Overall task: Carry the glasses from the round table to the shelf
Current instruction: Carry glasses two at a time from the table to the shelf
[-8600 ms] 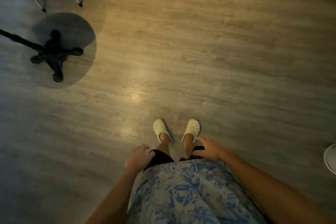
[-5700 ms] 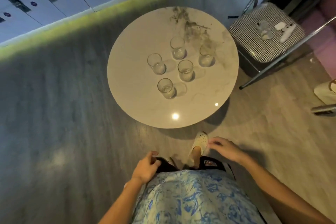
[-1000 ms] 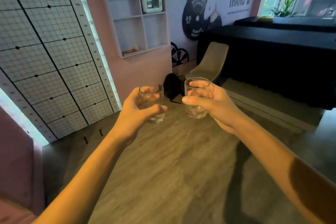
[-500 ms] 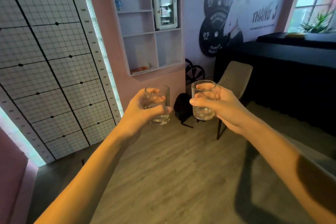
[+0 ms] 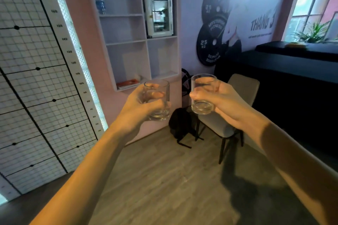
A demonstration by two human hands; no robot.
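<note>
I hold two clear drinking glasses upright in front of me. My left hand point(image 5: 136, 110) is wrapped around the left glass point(image 5: 158, 90). My right hand point(image 5: 225, 102) grips the right glass point(image 5: 203, 95), which sits a little higher. Straight ahead on the pink wall is the white shelf point(image 5: 126, 42) with open compartments, just above and behind the glasses. The round table is out of view.
A grey chair point(image 5: 243, 86) stands below the shelf to the right, with a black backpack point(image 5: 180, 123) on the floor beside it. A dark counter point(image 5: 285, 71) runs along the right. A height-grid panel point(image 5: 36, 82) covers the left wall. A white cabinet point(image 5: 158, 13) sits in one shelf compartment.
The shelf, chair and backpack have grown larger and shifted right in view as I moved toward them. Both hands still hold their glasses at the same height.
</note>
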